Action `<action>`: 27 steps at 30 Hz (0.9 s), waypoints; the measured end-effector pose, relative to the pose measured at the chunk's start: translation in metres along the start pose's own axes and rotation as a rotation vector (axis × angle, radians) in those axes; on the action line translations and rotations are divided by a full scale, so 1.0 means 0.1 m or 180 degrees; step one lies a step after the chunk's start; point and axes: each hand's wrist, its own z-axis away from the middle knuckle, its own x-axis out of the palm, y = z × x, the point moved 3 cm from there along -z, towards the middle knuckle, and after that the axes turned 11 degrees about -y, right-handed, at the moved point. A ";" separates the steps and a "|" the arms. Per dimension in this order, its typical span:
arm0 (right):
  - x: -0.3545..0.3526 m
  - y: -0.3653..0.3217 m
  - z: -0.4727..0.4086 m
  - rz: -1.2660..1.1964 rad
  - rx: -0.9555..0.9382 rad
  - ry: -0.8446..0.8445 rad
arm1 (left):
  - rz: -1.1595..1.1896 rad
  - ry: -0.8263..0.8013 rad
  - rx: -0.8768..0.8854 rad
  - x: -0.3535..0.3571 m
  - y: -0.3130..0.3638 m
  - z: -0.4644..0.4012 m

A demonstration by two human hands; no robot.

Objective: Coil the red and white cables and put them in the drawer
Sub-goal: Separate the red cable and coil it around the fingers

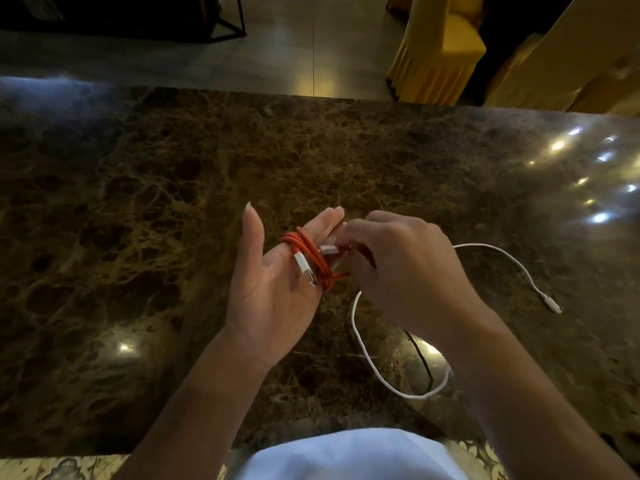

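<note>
The red cable is wound in several turns around the straight fingers of my left hand, palm up over the marble counter. One white plug of it lies across the palm. My right hand pinches the cable's other silver plug beside the coil. The white cable lies loose on the counter to the right, curving under my right forearm, its plug end at the far right. No drawer is in view.
Yellow-covered chairs stand beyond the counter's far edge. A dark metal frame stands on the floor at the back left. Ceiling lights glare on the counter at the right.
</note>
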 end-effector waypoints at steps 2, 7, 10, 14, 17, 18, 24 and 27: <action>-0.05 -0.04 -0.02 0.0186 -0.0268 -0.0229 | 0.0030 0.0009 -0.0042 0.00 0.00 0.00; -0.10 0.11 -0.17 -0.0094 -0.0945 -0.0684 | 0.0230 -0.0257 -0.0172 -0.02 0.05 0.01; -0.10 0.17 -0.26 -0.0151 -0.1095 -0.0705 | 0.0148 -0.0368 -0.0278 -0.05 0.05 -0.01; -0.03 0.13 -0.31 -0.0179 -0.1332 -0.0558 | 0.0249 -0.0336 -0.0273 -0.08 0.05 -0.03; 0.06 0.09 -0.31 -0.0400 -0.1316 -0.0470 | 0.0423 -0.0404 -0.0209 -0.08 0.06 -0.03; 0.10 0.10 -0.30 -0.0650 -0.1130 -0.0389 | 0.0412 -0.0381 -0.0167 -0.08 0.07 -0.03; 0.25 0.22 -0.18 -0.1747 0.0218 -0.0025 | 0.0257 -0.0016 -0.0087 -0.12 0.03 -0.01; 0.29 0.19 -0.15 -0.2401 0.0056 -0.0370 | 0.0150 0.0113 -0.0088 -0.12 0.00 -0.02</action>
